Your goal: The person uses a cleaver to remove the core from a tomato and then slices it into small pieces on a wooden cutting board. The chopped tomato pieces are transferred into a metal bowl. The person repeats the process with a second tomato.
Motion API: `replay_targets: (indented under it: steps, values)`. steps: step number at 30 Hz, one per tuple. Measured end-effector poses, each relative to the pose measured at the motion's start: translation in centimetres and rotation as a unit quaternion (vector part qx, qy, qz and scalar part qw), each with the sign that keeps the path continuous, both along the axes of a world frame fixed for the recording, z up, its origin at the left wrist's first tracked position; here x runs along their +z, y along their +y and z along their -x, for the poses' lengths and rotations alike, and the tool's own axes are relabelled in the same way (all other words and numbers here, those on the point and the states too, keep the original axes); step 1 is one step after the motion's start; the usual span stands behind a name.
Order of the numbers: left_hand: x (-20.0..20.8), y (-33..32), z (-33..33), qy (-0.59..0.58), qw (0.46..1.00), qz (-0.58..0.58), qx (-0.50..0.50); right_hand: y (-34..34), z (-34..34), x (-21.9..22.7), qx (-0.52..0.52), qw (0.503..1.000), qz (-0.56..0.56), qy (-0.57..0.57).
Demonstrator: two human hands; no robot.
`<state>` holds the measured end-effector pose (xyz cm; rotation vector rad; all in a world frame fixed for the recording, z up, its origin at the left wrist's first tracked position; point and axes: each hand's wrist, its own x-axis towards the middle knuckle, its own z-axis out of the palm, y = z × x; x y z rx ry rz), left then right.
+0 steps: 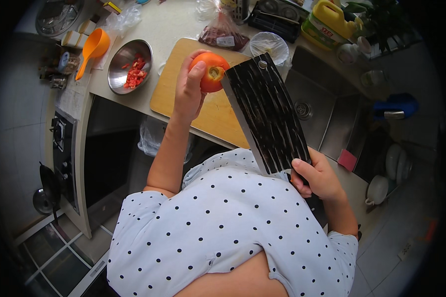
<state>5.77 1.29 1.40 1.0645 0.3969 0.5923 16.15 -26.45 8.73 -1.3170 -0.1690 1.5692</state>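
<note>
My left hand point(190, 89) holds a whole tomato point(210, 73) above the cutting board, its stem end turned toward me with a notch cut around it. In my right hand point(318, 177) is a cleaver point(266, 111) with a broad black textured blade, raised and slanting up to the left. The far corner of its blade is right beside the tomato; I cannot tell whether they touch. Below them lies the wooden cutting board point(171, 81). Left of the board, a steel bowl point(115, 74) contains chopped tomato pieces point(136, 74).
A sink point(314, 81) lies to the right, with a pink sponge point(347, 160) at its near edge. Behind the board are a bag of dark red food point(224, 37) and a clear plastic-covered bowl point(270, 47). An orange ladle point(95, 47) and a stove point(64, 153) are at left.
</note>
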Motion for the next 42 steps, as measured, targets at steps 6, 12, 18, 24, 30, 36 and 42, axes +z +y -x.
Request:
replay_targets:
  steps: [6,12,18,24,30,36,42]
  values:
    - [0.0,-0.4,-0.5,-0.002,0.999,-0.043,0.028,0.0,-0.1,0.0,-0.010,0.999,0.006,0.032]
    - [-0.3,-1.2,-0.6,-0.013,0.997,-0.034,0.070,0.1,0.1,-0.6,-0.020,0.997,-0.005,0.081]
    - [-0.7,-1.2,-0.5,0.000,0.997,-0.045,0.069,0.1,0.0,-1.0,-0.009,0.996,-0.001,0.085]
    - [-0.7,-1.9,-1.2,-0.013,0.993,-0.045,0.107,0.1,0.0,-1.3,-0.014,0.997,-0.010,0.081]
    - [-0.3,-0.6,-0.8,0.028,0.992,-0.106,0.056,0.1,0.0,-1.1,-0.025,0.996,0.000,0.085]
    - [-0.6,-1.9,-1.3,0.047,0.949,-0.257,0.177,0.1,-0.1,-1.2,-0.038,0.995,-0.019,0.085]
    - [1.0,-0.6,-0.5,0.030,0.999,0.021,0.000,-0.1,-0.4,-1.6,-0.018,0.997,-0.032,0.074]
